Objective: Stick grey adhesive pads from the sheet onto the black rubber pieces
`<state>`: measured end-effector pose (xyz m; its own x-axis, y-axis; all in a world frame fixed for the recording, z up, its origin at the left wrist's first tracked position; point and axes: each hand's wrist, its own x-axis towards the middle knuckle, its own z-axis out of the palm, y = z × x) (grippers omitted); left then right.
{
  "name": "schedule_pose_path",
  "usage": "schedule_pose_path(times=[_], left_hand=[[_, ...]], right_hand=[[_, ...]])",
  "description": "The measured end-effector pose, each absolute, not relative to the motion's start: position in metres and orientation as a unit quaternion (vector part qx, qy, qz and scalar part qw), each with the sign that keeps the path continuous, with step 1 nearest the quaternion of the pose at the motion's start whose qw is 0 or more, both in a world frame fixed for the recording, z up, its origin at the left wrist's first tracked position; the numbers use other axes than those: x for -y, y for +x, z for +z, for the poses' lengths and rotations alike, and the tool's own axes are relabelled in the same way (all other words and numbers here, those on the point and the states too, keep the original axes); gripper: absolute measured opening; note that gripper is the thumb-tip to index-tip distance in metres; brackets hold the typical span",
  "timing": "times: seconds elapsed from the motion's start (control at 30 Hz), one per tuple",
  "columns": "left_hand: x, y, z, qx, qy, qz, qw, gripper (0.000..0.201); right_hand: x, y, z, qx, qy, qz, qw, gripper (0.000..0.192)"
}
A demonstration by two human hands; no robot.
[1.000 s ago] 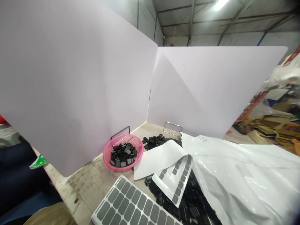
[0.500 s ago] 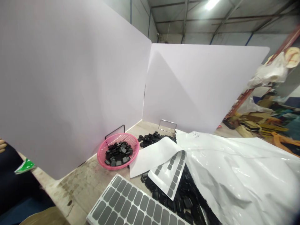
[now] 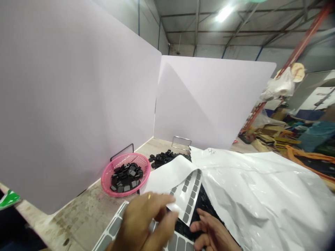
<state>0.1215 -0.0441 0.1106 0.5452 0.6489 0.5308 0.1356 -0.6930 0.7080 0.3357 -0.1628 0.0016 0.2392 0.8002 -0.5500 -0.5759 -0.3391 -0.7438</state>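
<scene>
My left hand (image 3: pixel 145 223), blurred and wearing a ring, hovers over a sheet of grey rectangular pads (image 3: pixel 113 227) at the bottom edge. Its fingertips meet around the lower corner of a curled, partly peeled pad sheet (image 3: pixel 190 190); whether they grip it is unclear. My right hand (image 3: pixel 213 234) lies with fingers spread on a pile of small black parts (image 3: pixel 202 205) beneath that sheet. A pink basket (image 3: pixel 125 194) holding several black parts (image 3: pixel 125 175) stands to the left of both hands.
White partition boards (image 3: pixel 78 97) wall off the left and back of the bench. A large white plastic bag (image 3: pixel 261 195) covers the right side. More black parts (image 3: pixel 163 158) and a metal bracket (image 3: pixel 181 142) lie near the back corner. Cluttered shelving (image 3: pixel 285 122) stands far right.
Both hands have come into view from the bottom edge, where none showed before. The camera view has swung to the right, so basket and sheets sit further left.
</scene>
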Motion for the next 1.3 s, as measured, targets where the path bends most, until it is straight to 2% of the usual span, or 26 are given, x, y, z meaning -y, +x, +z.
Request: schedule_pose_path(times=[0.07, 0.17, 0.27, 0.37, 0.43, 0.57, 0.73, 0.83, 0.97, 1.17, 1.3], left_hand=[[0.027, 0.139, 0.1, -0.287, 0.844, 0.328, 0.311, 0.035], [0.005, 0.17, 0.074, -0.367, 0.877, 0.129, 0.283, 0.06], [-0.008, 0.199, 0.046, -0.371, 0.887, 0.074, 0.266, 0.065], [-0.013, 0.218, 0.025, -0.352, 0.903, 0.069, 0.238, 0.066], [-0.015, 0.226, 0.018, -0.339, 0.914, 0.072, 0.21, 0.059], [-0.022, 0.232, 0.014, -0.321, 0.932, 0.093, 0.143, 0.031], [-0.027, 0.234, 0.016, -0.293, 0.948, 0.095, 0.078, 0.031], [-0.025, 0.234, 0.021, -0.288, 0.951, 0.099, 0.056, 0.031], [-0.021, 0.236, 0.039, -0.299, 0.945, 0.126, 0.031, 0.032], [-0.015, 0.236, 0.086, -0.296, 0.942, 0.157, 0.018, 0.039], [-0.001, 0.219, 0.122, -0.294, 0.942, 0.163, -0.005, 0.04]], right_hand=[[0.157, 0.336, -0.003, 0.118, -0.535, 0.618, 0.564, 0.054], [0.15, 0.338, -0.017, 0.156, -0.543, 0.616, 0.55, 0.042], [0.141, 0.338, -0.029, 0.192, -0.599, 0.576, 0.523, 0.038], [0.129, 0.333, -0.032, 0.226, -0.645, 0.528, 0.504, 0.047], [0.122, 0.329, -0.027, 0.254, -0.675, 0.492, 0.487, 0.049], [0.12, 0.33, -0.005, 0.319, -0.725, 0.4, 0.462, 0.035], [0.134, 0.343, 0.024, 0.38, -0.76, 0.306, 0.429, 0.034], [0.14, 0.344, 0.03, 0.396, -0.76, 0.316, 0.406, 0.031], [0.136, 0.337, 0.026, 0.393, -0.753, 0.348, 0.397, 0.036], [0.126, 0.332, 0.018, 0.357, -0.748, 0.364, 0.426, 0.027], [0.126, 0.331, 0.019, 0.376, -0.714, 0.352, 0.475, 0.033]])
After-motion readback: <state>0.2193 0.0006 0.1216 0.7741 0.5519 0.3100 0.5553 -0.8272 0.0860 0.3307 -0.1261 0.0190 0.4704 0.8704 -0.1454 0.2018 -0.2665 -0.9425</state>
